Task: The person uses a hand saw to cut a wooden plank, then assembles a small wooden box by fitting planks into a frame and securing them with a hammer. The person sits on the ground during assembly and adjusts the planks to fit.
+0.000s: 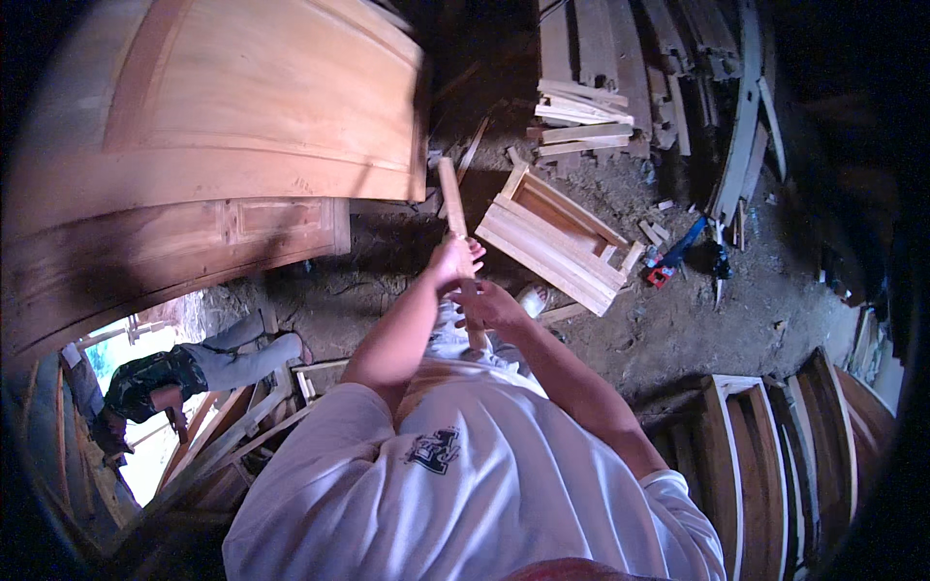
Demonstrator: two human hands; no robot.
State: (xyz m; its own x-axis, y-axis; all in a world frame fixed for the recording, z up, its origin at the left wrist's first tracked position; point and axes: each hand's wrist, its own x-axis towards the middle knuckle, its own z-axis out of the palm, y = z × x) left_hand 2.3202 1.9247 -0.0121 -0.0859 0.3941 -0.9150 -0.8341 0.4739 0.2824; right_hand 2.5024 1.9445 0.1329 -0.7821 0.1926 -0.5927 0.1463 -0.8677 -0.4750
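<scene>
I hold a long, narrow wooden stick (pixel 450 198) in both hands in front of my chest. It points up and away from me toward the big door panel. My left hand (pixel 453 261) grips the stick about midway. My right hand (pixel 492 306) is closed around its near end, just below and right of the left hand. My white shirt fills the bottom of the view and hides the stick's lowest part.
Large wooden door panels (pixel 223 126) lean at upper left. A small wooden frame (pixel 557 237) lies on the dirt floor, with stacked wood strips (pixel 581 116) and a blue and red tool (pixel 678 250) beyond. More frames (pixel 756 455) stand lower right. Another person (pixel 184 373) crouches lower left.
</scene>
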